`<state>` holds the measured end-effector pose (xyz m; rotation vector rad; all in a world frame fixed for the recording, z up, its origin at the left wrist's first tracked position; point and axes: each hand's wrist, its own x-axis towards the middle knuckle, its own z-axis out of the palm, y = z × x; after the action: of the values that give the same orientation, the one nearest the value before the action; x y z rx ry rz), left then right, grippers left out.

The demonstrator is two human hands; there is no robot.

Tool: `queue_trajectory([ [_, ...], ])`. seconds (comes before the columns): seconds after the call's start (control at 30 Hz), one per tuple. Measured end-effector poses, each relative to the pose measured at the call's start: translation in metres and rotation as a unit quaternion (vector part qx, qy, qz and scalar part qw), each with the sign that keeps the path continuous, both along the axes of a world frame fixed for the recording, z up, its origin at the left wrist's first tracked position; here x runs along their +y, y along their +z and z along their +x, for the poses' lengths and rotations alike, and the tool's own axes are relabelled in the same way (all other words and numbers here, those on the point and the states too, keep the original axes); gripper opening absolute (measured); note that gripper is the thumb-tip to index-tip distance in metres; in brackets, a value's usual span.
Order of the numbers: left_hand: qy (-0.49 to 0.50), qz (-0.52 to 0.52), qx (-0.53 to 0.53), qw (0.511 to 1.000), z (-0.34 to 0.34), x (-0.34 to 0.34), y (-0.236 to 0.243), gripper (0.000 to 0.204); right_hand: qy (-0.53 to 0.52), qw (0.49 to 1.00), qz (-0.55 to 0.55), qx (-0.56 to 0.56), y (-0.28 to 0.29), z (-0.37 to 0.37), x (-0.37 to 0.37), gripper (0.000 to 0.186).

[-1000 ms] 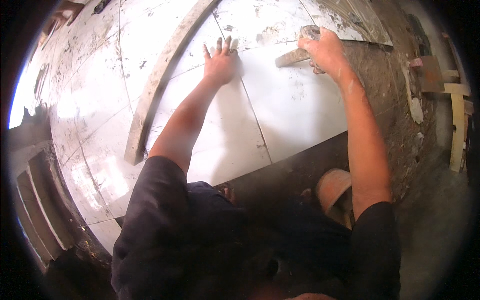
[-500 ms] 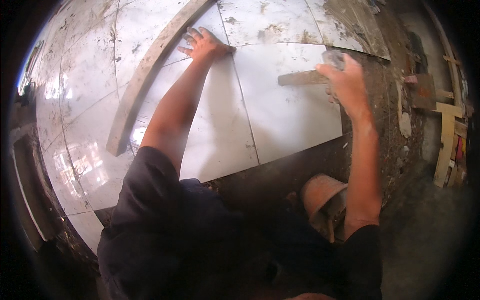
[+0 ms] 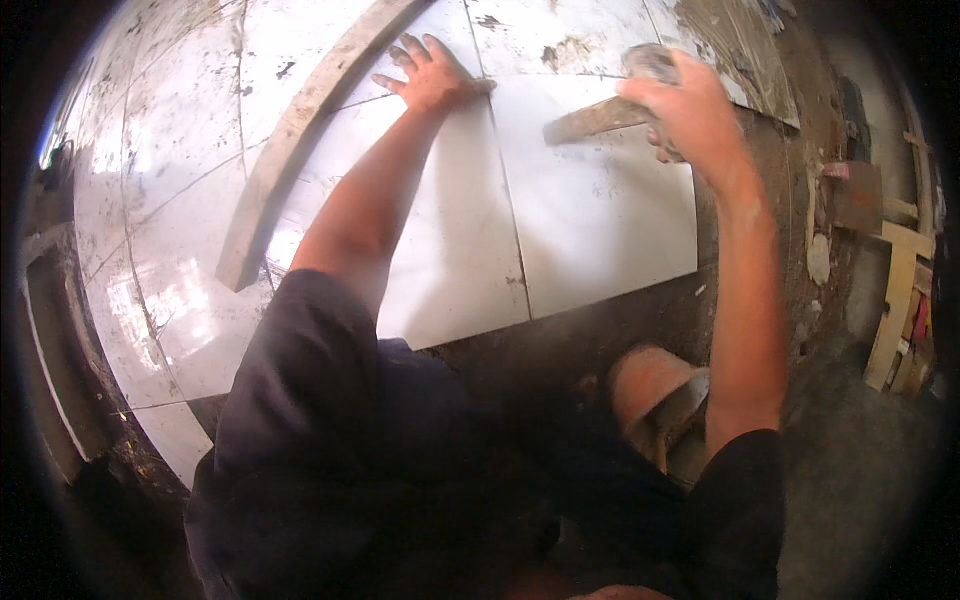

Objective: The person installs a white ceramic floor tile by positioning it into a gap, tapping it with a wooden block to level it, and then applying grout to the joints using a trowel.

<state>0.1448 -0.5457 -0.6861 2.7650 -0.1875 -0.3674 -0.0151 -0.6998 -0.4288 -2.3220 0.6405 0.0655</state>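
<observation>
Floor tiles (image 3: 600,230) carry a long bar (image 3: 290,140) at left. The right hand (image 3: 692,105), clenched, has shifted left and farther since half a second ago; the left hand (image 3: 432,78) stays spread, grasping nothing. In the right grip, a wooden-handled tool (image 3: 600,120) sits over the near-right tile.

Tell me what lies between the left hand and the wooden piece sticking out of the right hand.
The head view shows white tiles and a dark joint line between the left hand and the wooden piece, nothing else.
</observation>
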Motion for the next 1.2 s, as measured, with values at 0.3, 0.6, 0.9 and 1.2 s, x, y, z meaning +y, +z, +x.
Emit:
queue_trajectory([
  [0.3,-0.035,0.034,-0.003,0.999,-0.011,0.005,-0.006,0.134,-0.009,0.999,0.053,-0.004,-0.006,0.009,-0.008,0.032],
  [0.6,-0.05,0.027,-0.018,0.998,-0.016,0.002,-0.004,0.13,0.016,0.995,0.101,0.015,-0.013,0.015,-0.033,0.029],
  [0.9,-0.056,0.038,-0.008,0.998,-0.021,0.001,-0.009,0.131,-0.045,0.989,0.138,-0.008,-0.013,-0.019,-0.06,0.032],
  [1.2,-0.042,0.017,-0.005,0.999,-0.021,-0.001,0.0,0.117,-0.049,0.992,0.117,-0.007,-0.029,-0.059,-0.031,0.031],
])
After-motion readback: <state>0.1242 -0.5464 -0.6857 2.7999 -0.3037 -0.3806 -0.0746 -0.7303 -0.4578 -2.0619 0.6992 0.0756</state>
